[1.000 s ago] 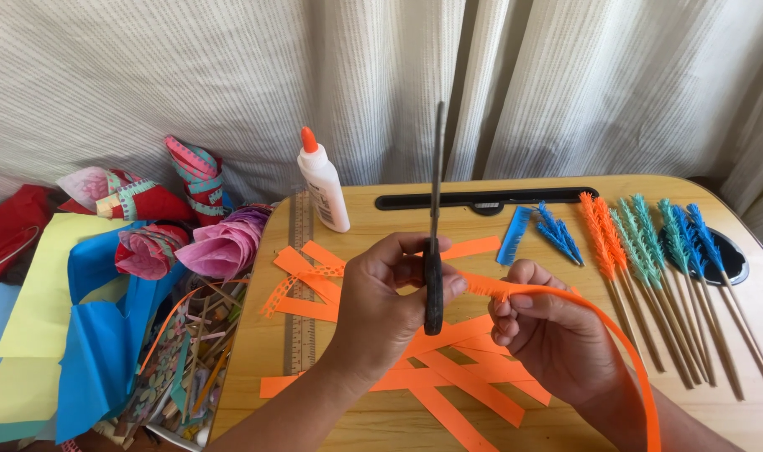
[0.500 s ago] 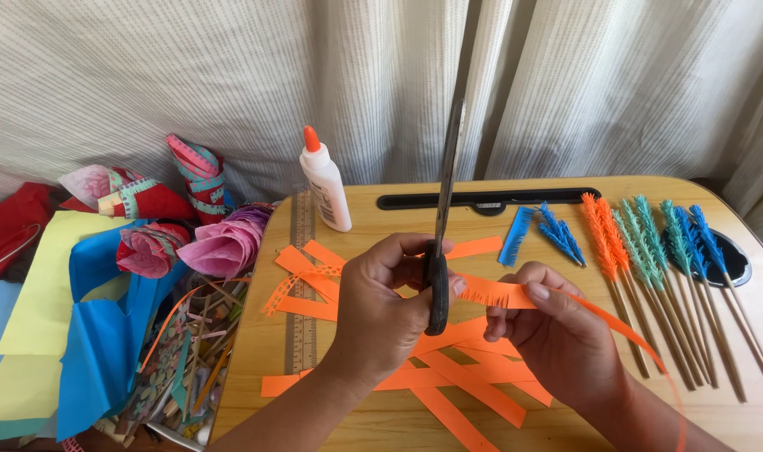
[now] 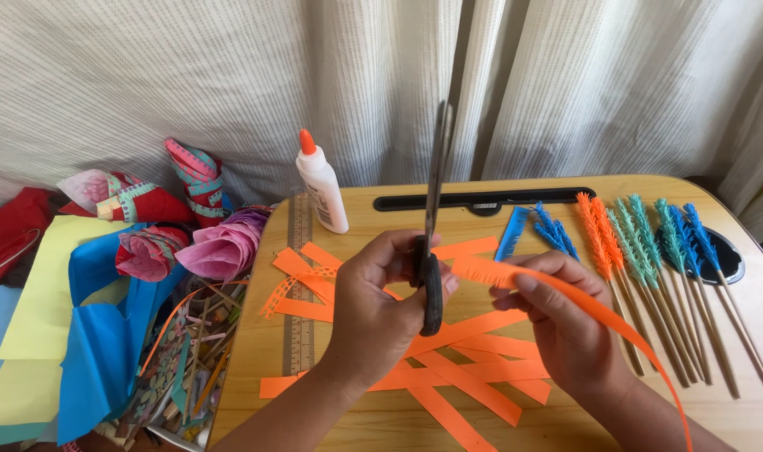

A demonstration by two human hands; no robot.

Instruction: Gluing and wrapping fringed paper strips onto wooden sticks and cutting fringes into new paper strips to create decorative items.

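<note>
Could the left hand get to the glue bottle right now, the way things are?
Probably not without letting go first. The left hand is wrapped around the scissors, cutting the orange strip. The glue bottle stands upright just beyond it with nothing in between, so the path looks open once the hand is free.

On the table (image 3: 733, 335), paper strips (image 3: 473, 368) lie before me, glue bottle (image 3: 321, 182) behind them, sticks (image 3: 649, 276) to their right.

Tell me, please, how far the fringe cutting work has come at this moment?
Done: fringed sticks in orange, teal and blue lie at the table's right. In hand: the left hand holds scissors at a long orange strip held by the right hand. Left: many plain orange strips lie uncut on the table.
</note>
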